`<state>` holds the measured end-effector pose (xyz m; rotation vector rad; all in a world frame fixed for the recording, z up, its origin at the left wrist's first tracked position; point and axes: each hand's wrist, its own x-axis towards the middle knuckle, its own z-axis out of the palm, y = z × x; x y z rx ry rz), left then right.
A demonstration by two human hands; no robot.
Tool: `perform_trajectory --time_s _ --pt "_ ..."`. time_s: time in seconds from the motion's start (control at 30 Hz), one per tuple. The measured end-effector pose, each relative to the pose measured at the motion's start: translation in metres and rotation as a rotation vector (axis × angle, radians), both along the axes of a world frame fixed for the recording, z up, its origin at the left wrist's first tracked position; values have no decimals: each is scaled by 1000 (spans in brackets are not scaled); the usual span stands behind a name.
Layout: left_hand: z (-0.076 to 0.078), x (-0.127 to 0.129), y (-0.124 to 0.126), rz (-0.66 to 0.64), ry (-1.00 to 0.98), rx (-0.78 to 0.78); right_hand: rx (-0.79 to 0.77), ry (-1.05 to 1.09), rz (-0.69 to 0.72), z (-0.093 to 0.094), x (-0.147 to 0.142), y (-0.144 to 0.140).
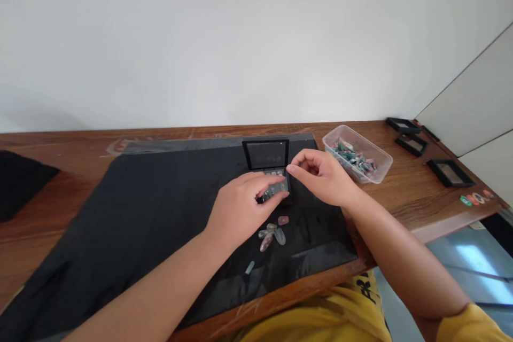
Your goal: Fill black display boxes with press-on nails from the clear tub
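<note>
1. Black rectangular hinged case with a see-through lid panel (266, 155) sits on the black sheet (160, 208) over the brown wooden bench (404, 200), its lid tipped up at the back and small pale pieces (276, 189) showing in its base

2. Left hand (236, 207) reaches over the base, thumb and forefinger a narrow gap apart; whether those fingers grip the case, I cannot tell

3. Right hand (319, 172) hangs just beside the lid's lower right corner, its fingers drawn in close together; I cannot tell whether anything sits between the tips

4. Steady work here seems to want a light touch of the left fingers on the case's edge, as so small a case could slide or tip

5. Pieces this little are probably best taken by their edges, with the right knuckles kept clear of the raised lid

6. Loose translucent oval and oblong pieces (279, 236) lie on the sheet nearer the person, and a clear plastic tub (383, 163) stands beyond the right forearm, so low sweeps of either wrist are best avoided
</note>
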<state>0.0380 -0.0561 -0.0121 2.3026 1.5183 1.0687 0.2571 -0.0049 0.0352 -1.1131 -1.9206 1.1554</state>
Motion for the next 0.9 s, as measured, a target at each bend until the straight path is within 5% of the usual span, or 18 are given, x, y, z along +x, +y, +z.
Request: perform_trajectory --time_s 0.5,0.7,0.9 --pt "1 4 0 32 163 -214 12 -200 -24 4 2 1" --pt "7 -5 -5 -9 54 -19 23 -512 85 14 3 -2" --pt "27 -20 -12 -128 -153 274 18 -583 128 16 0 -3"
